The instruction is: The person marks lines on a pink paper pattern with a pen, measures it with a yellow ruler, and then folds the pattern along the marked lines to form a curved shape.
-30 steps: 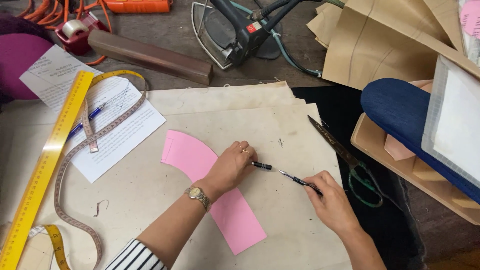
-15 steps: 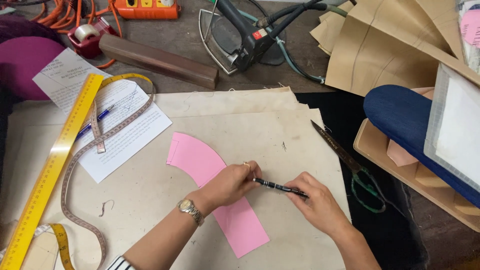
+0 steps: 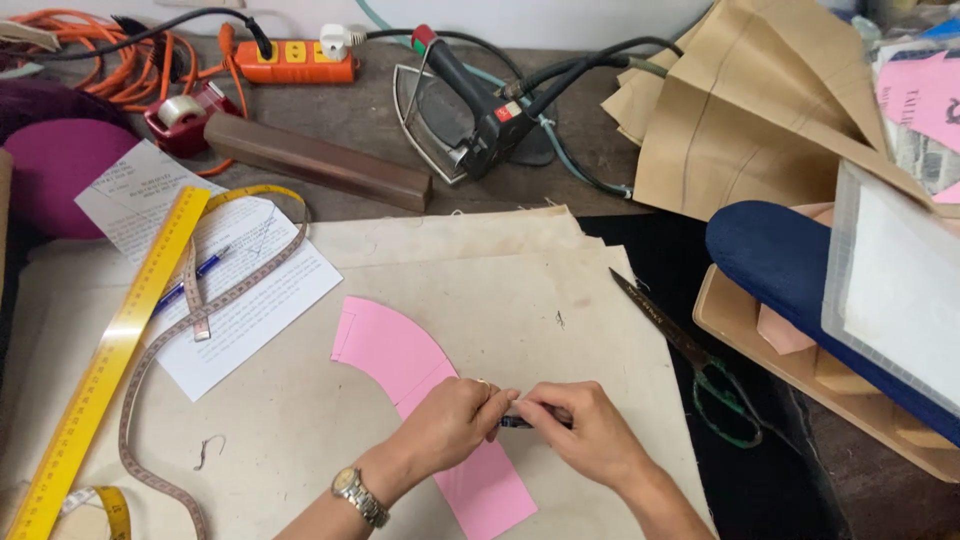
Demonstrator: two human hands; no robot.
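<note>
A curved pink paper piece (image 3: pixel 388 348) lies on a beige sheet (image 3: pixel 300 440) spread over the table. My left hand (image 3: pixel 452 425), with a wristwatch, rests over the lower part of the pink piece. My right hand (image 3: pixel 588 432) is just right of it, and the fingertips of both hands meet. Between them they pinch a dark pen (image 3: pixel 516 422), of which only a short length shows. The pen lies roughly level, just above the sheet.
Dark scissors with green handles (image 3: pixel 690 352) lie right of my hands. A yellow ruler (image 3: pixel 110 360), a tape measure (image 3: pixel 205 300) and printed sheets (image 3: pixel 250 320) lie left. An iron (image 3: pixel 462 110), wooden block (image 3: pixel 315 160), brown paper patterns (image 3: pixel 740 120) and navy padded board (image 3: pixel 785 262) stand behind and right.
My left hand left its flat rest on the pink piece and closed on the pen. My right hand moved left toward it, so both hands now grip the pen together.
</note>
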